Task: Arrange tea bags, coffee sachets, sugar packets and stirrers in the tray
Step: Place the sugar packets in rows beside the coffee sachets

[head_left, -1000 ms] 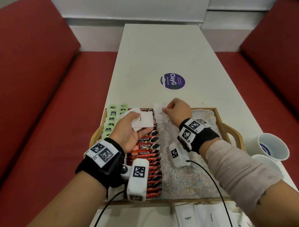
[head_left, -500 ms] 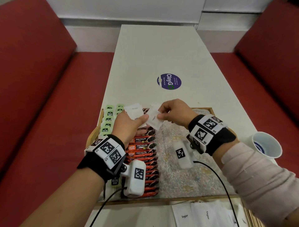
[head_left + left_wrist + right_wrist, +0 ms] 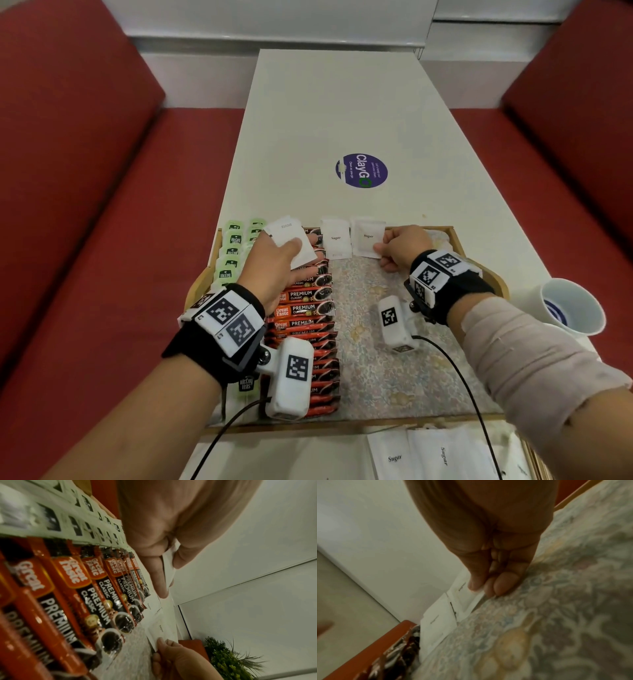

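A wooden tray (image 3: 479, 236) lined with floral cloth holds a column of green tea bags (image 3: 230, 253) on the left and a column of red coffee sachets (image 3: 305, 308) beside it. Two white sugar packets lean against the tray's far rim: one (image 3: 336, 238) stands free, and my right hand (image 3: 394, 251) pinches the lower right corner of the other (image 3: 367, 237). My left hand (image 3: 281, 263) holds a small stack of white sugar packets (image 3: 291, 240) above the far end of the sachets. In the right wrist view my fingertips (image 3: 498, 586) pinch the packet (image 3: 465, 595) against the cloth.
More sugar packets (image 3: 442, 455) lie on the white table in front of the tray. Two stacked white paper cups (image 3: 572, 305) stand right of the tray. A purple round sticker (image 3: 361, 170) marks the table beyond. Red benches flank both sides.
My right hand took a packet from my left hand's stack and moved right, setting it against the far rim beside the first packet. The left hand stayed over the sachets.
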Available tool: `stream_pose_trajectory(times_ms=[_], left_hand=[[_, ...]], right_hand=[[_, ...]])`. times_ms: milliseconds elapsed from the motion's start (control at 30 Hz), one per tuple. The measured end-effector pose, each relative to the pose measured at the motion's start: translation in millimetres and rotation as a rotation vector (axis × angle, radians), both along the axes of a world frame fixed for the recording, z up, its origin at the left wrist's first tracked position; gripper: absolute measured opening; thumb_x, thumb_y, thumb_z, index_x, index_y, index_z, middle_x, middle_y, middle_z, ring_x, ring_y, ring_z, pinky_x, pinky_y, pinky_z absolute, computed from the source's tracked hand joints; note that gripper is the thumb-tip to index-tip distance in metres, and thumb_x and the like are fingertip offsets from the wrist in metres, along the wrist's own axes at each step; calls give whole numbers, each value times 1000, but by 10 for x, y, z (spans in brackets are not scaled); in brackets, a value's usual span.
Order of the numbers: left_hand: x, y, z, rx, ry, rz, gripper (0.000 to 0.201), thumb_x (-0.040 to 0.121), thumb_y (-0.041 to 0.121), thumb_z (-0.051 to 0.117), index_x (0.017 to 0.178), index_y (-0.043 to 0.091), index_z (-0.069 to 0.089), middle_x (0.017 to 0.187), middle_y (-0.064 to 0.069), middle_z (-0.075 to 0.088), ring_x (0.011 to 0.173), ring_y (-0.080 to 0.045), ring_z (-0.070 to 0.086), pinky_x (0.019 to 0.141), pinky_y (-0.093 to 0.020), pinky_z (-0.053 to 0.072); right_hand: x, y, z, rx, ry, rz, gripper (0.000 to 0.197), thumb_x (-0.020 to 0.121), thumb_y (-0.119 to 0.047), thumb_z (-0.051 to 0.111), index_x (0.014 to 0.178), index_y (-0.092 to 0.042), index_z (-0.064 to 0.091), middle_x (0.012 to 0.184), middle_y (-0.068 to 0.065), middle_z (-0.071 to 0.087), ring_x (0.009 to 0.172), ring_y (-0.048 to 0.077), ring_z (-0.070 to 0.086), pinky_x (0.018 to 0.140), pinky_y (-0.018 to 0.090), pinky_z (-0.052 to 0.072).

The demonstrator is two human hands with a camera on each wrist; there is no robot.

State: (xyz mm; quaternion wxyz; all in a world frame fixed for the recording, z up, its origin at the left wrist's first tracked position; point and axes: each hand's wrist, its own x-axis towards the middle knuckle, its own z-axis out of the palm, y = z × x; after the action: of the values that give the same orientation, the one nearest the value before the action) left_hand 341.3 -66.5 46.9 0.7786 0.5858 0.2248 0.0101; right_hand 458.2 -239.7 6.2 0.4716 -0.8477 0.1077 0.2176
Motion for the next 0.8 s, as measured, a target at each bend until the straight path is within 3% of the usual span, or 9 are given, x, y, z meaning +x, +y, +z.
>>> stream_pose_trajectory(times_ms=[233,333,467,567,667,733,800], left_hand=[[-8,2,-7,-1,-24,-11,30,99,3,39,128,13,42,103,-5,67,86,-20,67,70,-30,58],[-9,2,-17,16,-30,-22,28,99,3,39,124,13,44,103,-4,67,87,-20,67,71,-30,58],[-11,4,-23,19,-24,-29,23,99,3,41,116,17,48,102,-3,68,93,-24,67,69,-29,59],[-11,13,-37,23,-14,-20,24,98,3,44,115,19,51,113,-7,66,103,-26,64,66,-28,60],[-2,33,-72,41,-5,20,27,96,4,50,119,17,52,120,-7,62,106,-25,63,62,-25,59],[1,35,-90,43,0,38,30,95,5,52,123,15,52,121,-6,62,105,-25,63,62,-25,58],[4,24,-102,35,7,44,31,95,5,52,125,14,51,121,-6,61,105,-26,63,62,-25,59]], right_hand=[[49,12,38,-86,-68,1,25,80,-3,72,69,-12,51,67,13,61,56,25,58,62,38,55],[86,31,41,-180,-113,37,26,74,-6,77,65,-15,54,79,17,69,74,32,67,76,47,58],[125,38,1,-240,-109,101,26,71,-9,79,63,-16,56,83,18,71,84,35,69,78,50,57],[87,36,38,-287,-172,116,26,72,-14,79,64,-17,55,83,9,70,84,30,67,78,41,56],[10,58,78,-342,-332,163,19,76,-23,76,71,-16,59,78,-1,61,79,19,59,67,27,44],[-76,124,110,-342,-351,286,14,77,-26,76,73,-17,65,71,-6,60,73,13,57,60,23,41],[-146,204,104,-389,-298,429,12,77,-28,75,71,-20,68,72,-6,65,72,11,59,63,22,44]])
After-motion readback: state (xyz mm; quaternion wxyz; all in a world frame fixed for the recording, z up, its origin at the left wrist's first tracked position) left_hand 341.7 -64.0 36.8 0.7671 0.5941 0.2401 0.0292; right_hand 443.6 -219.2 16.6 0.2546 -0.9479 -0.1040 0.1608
